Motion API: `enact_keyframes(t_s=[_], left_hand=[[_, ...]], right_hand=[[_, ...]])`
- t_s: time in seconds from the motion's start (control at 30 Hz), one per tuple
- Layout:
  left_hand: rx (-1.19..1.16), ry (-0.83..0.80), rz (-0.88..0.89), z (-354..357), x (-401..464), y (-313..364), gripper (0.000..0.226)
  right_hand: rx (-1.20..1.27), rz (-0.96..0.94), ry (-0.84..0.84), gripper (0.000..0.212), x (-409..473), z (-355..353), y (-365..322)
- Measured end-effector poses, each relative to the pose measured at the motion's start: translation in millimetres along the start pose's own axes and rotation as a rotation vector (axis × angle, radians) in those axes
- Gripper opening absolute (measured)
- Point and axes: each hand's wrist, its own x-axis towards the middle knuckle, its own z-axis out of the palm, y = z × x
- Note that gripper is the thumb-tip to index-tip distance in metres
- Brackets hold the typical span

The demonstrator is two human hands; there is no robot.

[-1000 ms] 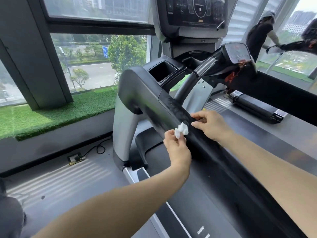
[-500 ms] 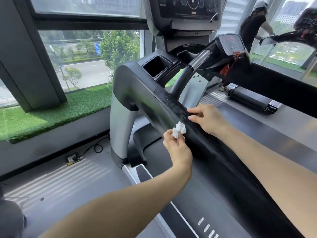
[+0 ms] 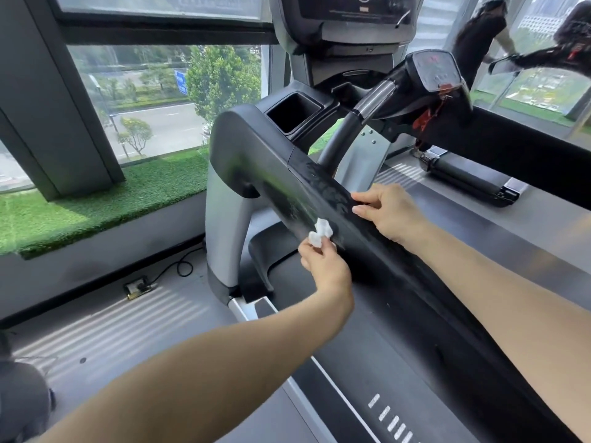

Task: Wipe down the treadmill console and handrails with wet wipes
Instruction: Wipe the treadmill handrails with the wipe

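Console (image 3: 355, 11) cut off at top, controls unreadable | one crumpled wet wipe (image 3: 320, 232) pinched in left hand (image 3: 326, 266) fingertips, pressed on near-left handrail (image 3: 319, 193) side | right hand (image 3: 391, 214) fingers curled over rail top | two hands, one wipe

The console screen (image 3: 358, 8) at 12 o'clock is cut off by the top edge, its markings too small to read. The wet wipe (image 3: 320, 231) is partly hidden in the left hand's fingers (image 3: 315, 251). The right hand's fingertips (image 3: 359, 210) lie out of sight over the handrail (image 3: 399, 260). At 1 o'clock the small display (image 3: 436, 70) is blurred, and a person (image 3: 479, 30) is cut off.
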Motion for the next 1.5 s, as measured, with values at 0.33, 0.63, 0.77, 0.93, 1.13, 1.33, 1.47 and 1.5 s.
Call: enact_keyframes(t_s=[0.33,0.63,0.77,0.93,1.13,1.33,1.47,1.5], left_hand=[[-0.152,0.117,-0.094,-6,90,12,0.038],[-0.063,0.120,-0.139,-12,64,-11,0.014],[-0.188,0.209,-0.263,-8,108,10,0.037],[-0.084,0.144,-0.216,-13,124,-6,0.032],[-0.022,-0.014,-0.253,-21,67,-13,0.029],[-0.138,0.088,-0.109,-28,103,33,0.007],[-0.150,0.030,-0.159,-28,79,-7,0.005],[-0.147,0.017,-0.205,-29,68,-19,0.006]], right_hand=[[0.006,-0.049,0.033,0.036,0,3,5],[-0.015,-0.048,0.034,0.036,0,4,4],[-0.023,-0.050,0.043,0.036,0,3,4],[-0.010,-0.051,0.046,0.036,0,4,3],[0.008,-0.032,0.044,0.036,1,4,2],[0.047,-0.017,0.033,0.035,2,4,4],[0.030,-0.019,0.043,0.035,0,4,3],[0.030,-0.017,0.045,0.035,0,4,3]])
